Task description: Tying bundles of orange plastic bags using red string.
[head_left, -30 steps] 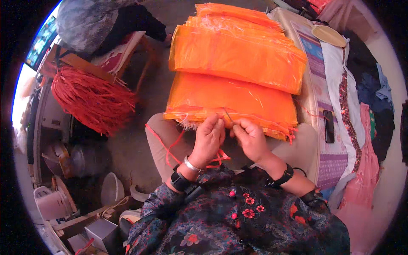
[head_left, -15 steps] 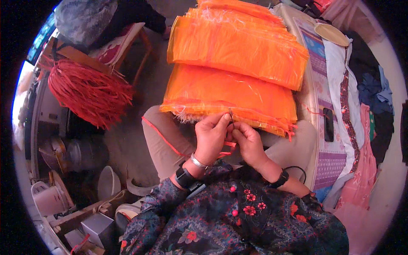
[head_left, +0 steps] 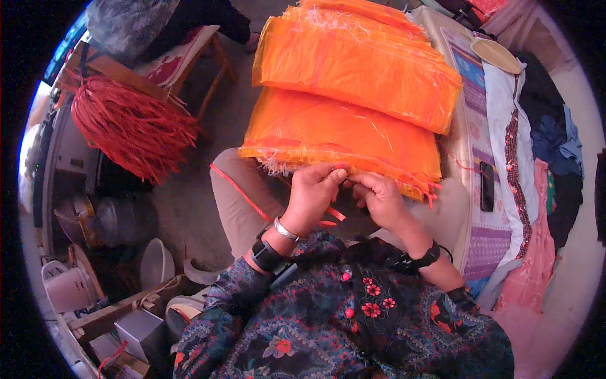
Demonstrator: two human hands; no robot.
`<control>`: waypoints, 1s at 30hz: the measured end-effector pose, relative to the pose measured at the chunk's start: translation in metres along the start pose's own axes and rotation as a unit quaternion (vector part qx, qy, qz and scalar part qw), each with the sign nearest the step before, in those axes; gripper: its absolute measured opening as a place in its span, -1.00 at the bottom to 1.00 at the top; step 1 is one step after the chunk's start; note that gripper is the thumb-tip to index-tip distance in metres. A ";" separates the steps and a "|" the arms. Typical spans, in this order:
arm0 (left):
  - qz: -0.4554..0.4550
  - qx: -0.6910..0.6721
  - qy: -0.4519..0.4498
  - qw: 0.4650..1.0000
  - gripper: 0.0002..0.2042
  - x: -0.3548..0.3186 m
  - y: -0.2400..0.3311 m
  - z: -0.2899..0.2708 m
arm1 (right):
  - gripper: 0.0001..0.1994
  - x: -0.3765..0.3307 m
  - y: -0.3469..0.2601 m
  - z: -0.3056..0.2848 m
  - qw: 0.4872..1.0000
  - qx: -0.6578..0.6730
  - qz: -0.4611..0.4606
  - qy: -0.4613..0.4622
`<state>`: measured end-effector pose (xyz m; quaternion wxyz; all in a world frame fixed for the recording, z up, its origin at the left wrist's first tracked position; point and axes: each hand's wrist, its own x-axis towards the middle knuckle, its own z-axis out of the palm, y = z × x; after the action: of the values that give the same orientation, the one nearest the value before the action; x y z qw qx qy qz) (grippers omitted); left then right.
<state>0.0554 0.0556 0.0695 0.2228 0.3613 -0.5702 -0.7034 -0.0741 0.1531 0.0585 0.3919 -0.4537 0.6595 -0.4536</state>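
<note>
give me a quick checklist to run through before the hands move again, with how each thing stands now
1. Both hands at the work: ok, left hand and right hand meet by the lower orange stack's near edge.
2. Grip on whatever is between the fingertips: cannot tell, too small and hidden.
3. Stack edge tidy: not ok, pale threads stick out near its left corner.
4. Red strip off the legs: not ok, it lies across the left trouser leg.
5. Phone away from the hands: ok, it lies to their right on the patterned cover.
</note>
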 end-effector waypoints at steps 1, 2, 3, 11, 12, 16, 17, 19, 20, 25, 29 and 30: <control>-0.008 -0.005 -0.010 1.000 -0.85 0.001 -0.001 -0.002 | -0.80 0.002 -0.002 -0.006 0.998 -0.050 -0.032 -0.024; -0.011 -0.007 -0.020 1.000 -0.87 0.000 -0.001 -0.003 | -0.80 0.000 -0.010 -0.015 0.998 -0.051 -0.034 -0.023; -0.009 -0.006 -0.021 1.000 -0.87 -0.001 -0.002 -0.005 | -0.79 -0.004 -0.023 -0.026 0.996 -0.020 0.046 -0.075; -0.102 -0.281 -0.134 0.945 -0.85 0.005 -0.014 -0.031 | -0.80 0.002 -0.035 -0.017 0.964 0.265 -0.015 0.004; -0.098 -0.287 -0.121 0.945 -0.85 0.005 -0.015 -0.026 | -0.80 0.005 -0.031 -0.007 0.982 0.188 0.001 0.022; -0.046 -0.228 -0.006 0.973 -0.86 0.020 -0.029 -0.038 | -0.76 0.014 -0.024 0.009 0.978 0.186 -0.085 0.033; -0.044 -0.223 -0.005 0.974 -0.86 0.023 -0.033 -0.043 | -0.77 0.014 -0.025 0.009 0.945 0.316 -0.083 0.024; -0.036 -0.238 0.023 0.970 -0.84 0.027 -0.041 -0.052 | -0.77 0.010 -0.028 0.000 0.891 0.446 -0.086 0.016; -0.003 -0.180 -0.021 0.983 -0.83 0.028 -0.055 -0.064 | -0.78 0.003 -0.024 -0.014 0.865 0.493 -0.065 -0.073; -0.019 0.266 0.050 0.963 -0.79 0.014 -0.089 -0.110 | -0.81 -0.036 0.030 -0.090 0.864 0.487 0.049 0.119; 0.093 0.349 0.018 0.932 -0.89 0.016 -0.036 -0.067 | -0.82 -0.072 0.064 -0.138 0.925 0.202 0.132 0.293; 0.099 0.353 0.014 0.930 -0.89 0.027 -0.021 -0.053 | -0.81 -0.078 0.065 -0.142 0.934 0.139 0.199 0.263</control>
<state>0.0804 0.0070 0.0374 0.1575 0.3684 -0.8110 -0.4263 -0.1999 0.2731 0.0443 0.3459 -0.1185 0.7463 -0.5563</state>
